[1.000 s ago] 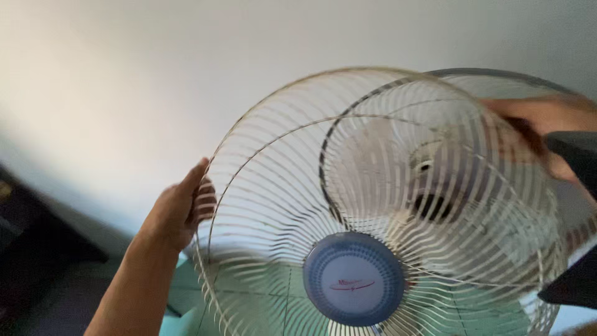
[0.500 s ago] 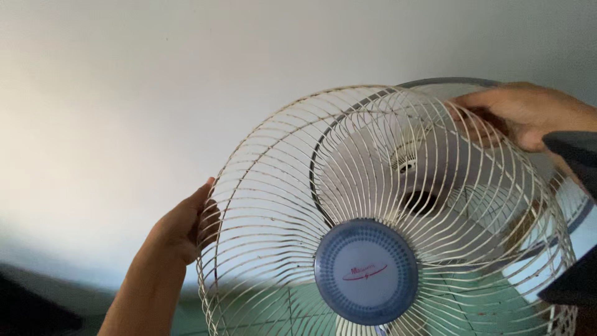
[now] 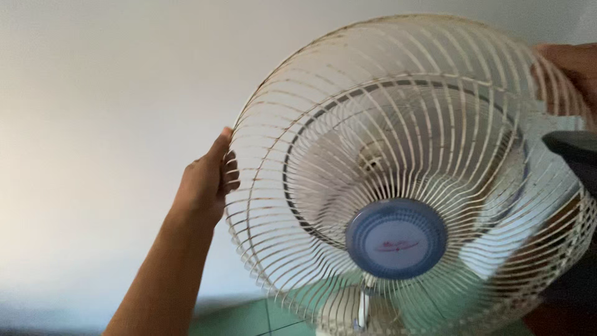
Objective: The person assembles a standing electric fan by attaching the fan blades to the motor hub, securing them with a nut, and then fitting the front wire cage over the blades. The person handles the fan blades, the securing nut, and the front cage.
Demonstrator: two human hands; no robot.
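Raised and tipped since half a second back: front grille [image 3: 410, 168] now sits higher in view, its top rim near the upper edge, dome tilted more toward the camera. Left hand [image 3: 205, 183] has climbed with it; right hand [image 3: 569, 71] has slid out to the far upper right, mostly cut off by the picture's border.

Left hand clamped on the grille's left rim, thumb outside, fingers hooked through the wires. Right hand at the upper-right rim; looks like a grip, but the closure is not clear. Hands wide apart, one on each side.

Grille held in the air before a pale wall [image 3: 93, 124], just in front of the fan body and its rear guard [image 3: 298, 205], blue round hub cap [image 3: 396, 238] at centre.

Handling judgement: light wire cage, springy rather than stiff, thin wires bend easily. Best held at the outer ring on opposite sides, not by single spokes.

Green floor tiles [image 3: 249, 317] below.
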